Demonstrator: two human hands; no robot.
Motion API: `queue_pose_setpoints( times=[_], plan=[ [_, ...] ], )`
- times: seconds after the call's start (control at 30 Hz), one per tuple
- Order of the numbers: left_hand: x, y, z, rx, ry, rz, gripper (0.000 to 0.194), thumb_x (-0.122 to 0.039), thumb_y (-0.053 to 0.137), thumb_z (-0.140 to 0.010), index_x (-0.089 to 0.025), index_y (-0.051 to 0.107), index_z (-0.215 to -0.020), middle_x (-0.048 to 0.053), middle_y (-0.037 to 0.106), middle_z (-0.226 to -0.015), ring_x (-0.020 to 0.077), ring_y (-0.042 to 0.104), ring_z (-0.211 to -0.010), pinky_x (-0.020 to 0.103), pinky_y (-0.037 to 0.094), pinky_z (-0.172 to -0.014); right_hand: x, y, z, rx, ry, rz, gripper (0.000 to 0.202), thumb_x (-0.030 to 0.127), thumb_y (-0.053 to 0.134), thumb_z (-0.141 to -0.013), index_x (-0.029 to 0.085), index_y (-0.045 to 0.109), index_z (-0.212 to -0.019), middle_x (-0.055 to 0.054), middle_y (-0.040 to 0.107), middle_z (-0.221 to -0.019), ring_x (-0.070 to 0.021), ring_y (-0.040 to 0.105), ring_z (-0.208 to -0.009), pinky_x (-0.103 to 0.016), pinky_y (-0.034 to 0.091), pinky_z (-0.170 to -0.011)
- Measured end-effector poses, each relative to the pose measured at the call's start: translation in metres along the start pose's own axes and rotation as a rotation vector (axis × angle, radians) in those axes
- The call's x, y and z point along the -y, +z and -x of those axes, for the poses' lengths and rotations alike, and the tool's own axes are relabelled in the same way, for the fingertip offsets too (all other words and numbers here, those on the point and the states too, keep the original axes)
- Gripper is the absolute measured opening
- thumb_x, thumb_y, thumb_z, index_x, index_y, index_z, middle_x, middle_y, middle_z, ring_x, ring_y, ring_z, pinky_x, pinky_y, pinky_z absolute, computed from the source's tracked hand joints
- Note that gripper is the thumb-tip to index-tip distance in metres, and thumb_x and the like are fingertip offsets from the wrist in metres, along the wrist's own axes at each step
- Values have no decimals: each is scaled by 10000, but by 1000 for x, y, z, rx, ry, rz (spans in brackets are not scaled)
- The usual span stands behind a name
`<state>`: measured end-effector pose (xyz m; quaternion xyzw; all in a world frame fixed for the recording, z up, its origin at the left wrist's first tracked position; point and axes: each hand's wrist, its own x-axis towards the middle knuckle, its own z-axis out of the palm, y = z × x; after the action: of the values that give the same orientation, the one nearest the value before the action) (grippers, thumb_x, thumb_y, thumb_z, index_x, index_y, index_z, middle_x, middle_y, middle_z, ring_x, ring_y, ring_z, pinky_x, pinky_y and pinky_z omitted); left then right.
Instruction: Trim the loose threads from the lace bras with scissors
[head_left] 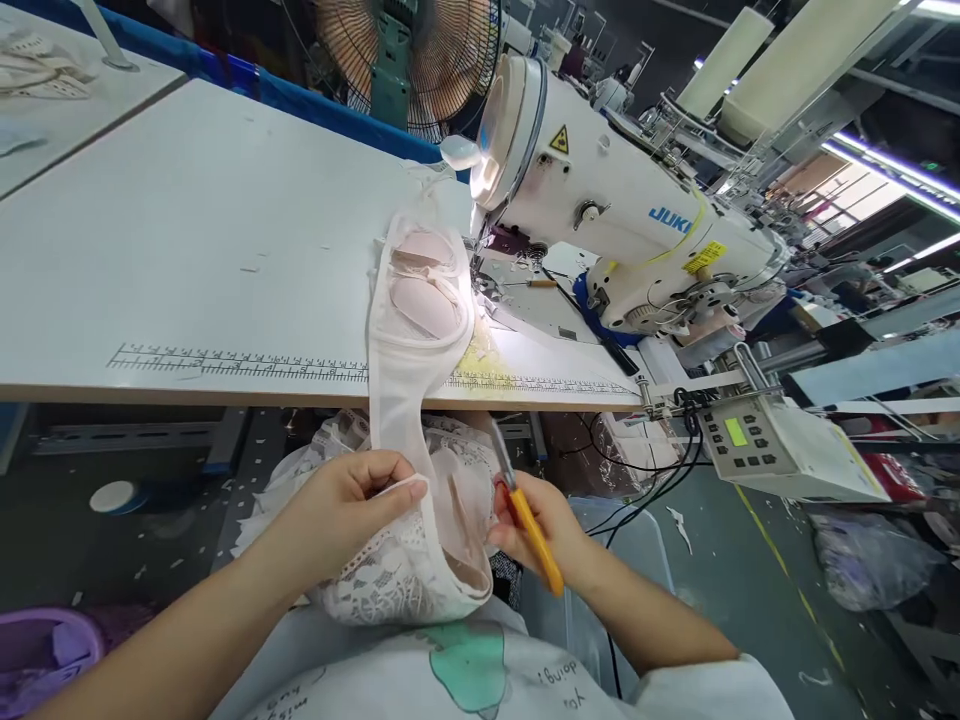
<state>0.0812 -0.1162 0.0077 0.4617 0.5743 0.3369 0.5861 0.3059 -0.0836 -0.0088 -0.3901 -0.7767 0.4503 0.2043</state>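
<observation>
My left hand (pixel 367 510) pinches the edge of a white bra (pixel 427 500) between thumb and fingers, over my lap and in front of the table edge. Scissors with orange handles (pixel 536 540) are in my right hand (pixel 536 515), their blades pointing up and away beside the fabric. A padded bra (pixel 424 295) with beige cups lies on the white table (pixel 225 230), its band hanging over the front edge toward my left hand. More white lace fabric (pixel 390 585) is bunched below my hands.
A white sewing machine (pixel 600 190) stands at the table's right, with a control box (pixel 757 435) beyond the corner. A fan (pixel 409 60) is behind the table. Cables hang below the right end near a clear bin (pixel 622 540). A purple basket (pixel 52 630) sits at lower left.
</observation>
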Motion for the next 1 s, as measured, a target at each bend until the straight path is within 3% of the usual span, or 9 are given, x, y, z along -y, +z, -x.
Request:
queue_pose_setpoints(
  times=[0.13, 0.2, 0.3, 0.37, 0.5, 0.6, 0.77, 0.9, 1.0],
  plan=[
    [-2, -5, 8, -119, 109, 21, 263, -412, 596, -687, -172, 572, -584, -9, 516, -621, 121, 449, -584, 211, 359, -516, 24, 1, 8, 78, -182, 50, 409, 580, 611, -690, 182, 515, -692, 10, 488, -596, -109, 429, -530, -233, 362, -504],
    [-3, -7, 14, -177, 127, 56, 244, -399, 610, -684, -177, 587, -588, 5, 574, -710, 113, 454, -572, 209, 358, -493, 29, 9, 10, 121, -277, 167, 322, 495, 601, -726, 186, 517, -698, -6, 513, -597, -127, 449, -540, -248, 372, -510],
    [-4, -10, 28, -242, 72, 140, 238, -384, 614, -699, -174, 584, -592, 13, 641, -817, 69, 387, -470, 201, 302, -414, 26, 23, 7, 43, -424, 305, 149, 318, 541, -769, 183, 507, -716, -38, 550, -626, -157, 471, -570, -272, 379, -509],
    [-6, -14, 37, -280, 43, 210, 212, -350, 627, -693, -168, 582, -594, 29, 673, -843, 83, 449, -496, 201, 347, -435, 23, 30, 3, -37, -479, 352, 64, 232, 499, -779, 180, 506, -741, -59, 570, -671, -176, 495, -626, -288, 403, -542],
    [-11, -22, 51, -377, 15, 382, 150, -269, 658, -660, -157, 590, -586, 40, 701, -785, 129, 555, -575, 207, 431, -494, 19, 40, -6, -74, -495, 408, 32, 173, 470, -777, 177, 501, -782, -84, 585, -742, -201, 523, -722, -314, 429, -608],
    [-15, -28, 61, -462, 6, 455, 155, -218, 681, -632, -151, 568, -550, 22, 705, -742, 122, 553, -538, 198, 447, -473, 20, 48, -11, -11, -481, 394, 63, 209, 467, -787, 195, 465, -725, -50, 574, -670, -180, 499, -638, -290, 399, -547],
    [-22, -30, 83, -639, 66, 393, 100, -156, 652, -631, -157, 586, -556, 17, 706, -732, 153, 602, -583, 195, 475, -463, 26, 57, -11, 10, -417, 263, 187, 213, 502, -727, 216, 350, -617, -2, 514, -589, -133, 439, -533, -257, 348, -486],
    [-23, -32, 100, -798, 163, 328, 119, -162, 665, -609, -166, 569, -538, 15, 701, -708, 188, 625, -600, 249, 506, -478, 33, 45, -7, -12, -361, 93, 201, 238, 579, -677, 210, 382, -647, 17, 513, -618, -108, 455, -520, -234, 367, -487],
    [-23, -34, 108, -892, 234, 300, 122, -155, 647, -617, -172, 550, -545, -17, 685, -654, 173, 616, -551, 265, 514, -473, 37, 29, -4, 75, -290, -9, 199, 308, 594, -731, 196, 434, -693, 19, 498, -634, -97, 438, -523, -217, 362, -468]
  ],
)
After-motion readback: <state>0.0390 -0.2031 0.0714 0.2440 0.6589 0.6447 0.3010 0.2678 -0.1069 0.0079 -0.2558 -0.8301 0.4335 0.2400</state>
